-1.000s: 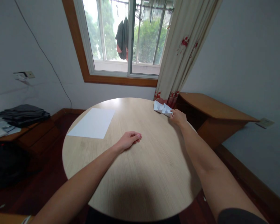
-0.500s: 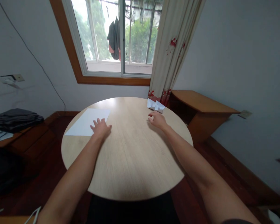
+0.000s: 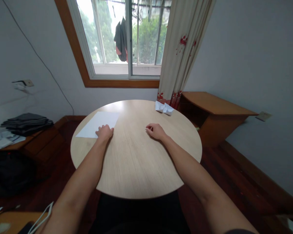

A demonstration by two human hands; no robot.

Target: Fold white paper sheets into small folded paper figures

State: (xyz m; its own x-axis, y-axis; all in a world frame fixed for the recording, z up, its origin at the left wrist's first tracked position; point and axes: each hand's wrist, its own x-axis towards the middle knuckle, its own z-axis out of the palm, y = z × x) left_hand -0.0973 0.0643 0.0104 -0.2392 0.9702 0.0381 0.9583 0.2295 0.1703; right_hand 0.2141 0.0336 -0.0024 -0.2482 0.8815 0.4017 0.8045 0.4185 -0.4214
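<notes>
A white sheet of paper (image 3: 96, 123) lies flat on the left part of the round table (image 3: 136, 169). My left hand (image 3: 104, 132) rests over its near right corner, palm down, with bent fingers that are slightly apart and do not pinch the sheet. Over the middle right of the tabletop is my right hand (image 3: 156, 131). Its fingers curve loosely, a gap shows between thumb and forefinger, and I see nothing held. Beyond it, a folded white paper shape (image 3: 164, 108) with two raised pointed parts stands near the table's far right edge.
A wooden cabinet (image 3: 219, 104) stands close behind the table on the right, beside a floral curtain (image 3: 183, 52). Dark folded cloth (image 3: 26, 124) is stacked on a low wooden unit at left, with a black bag (image 3: 12, 172) below it.
My right hand has drawn back toward me and to the left, away from the folded paper. My left hand's spread fingers have bent inward over the sheet. The view has shifted slightly.
</notes>
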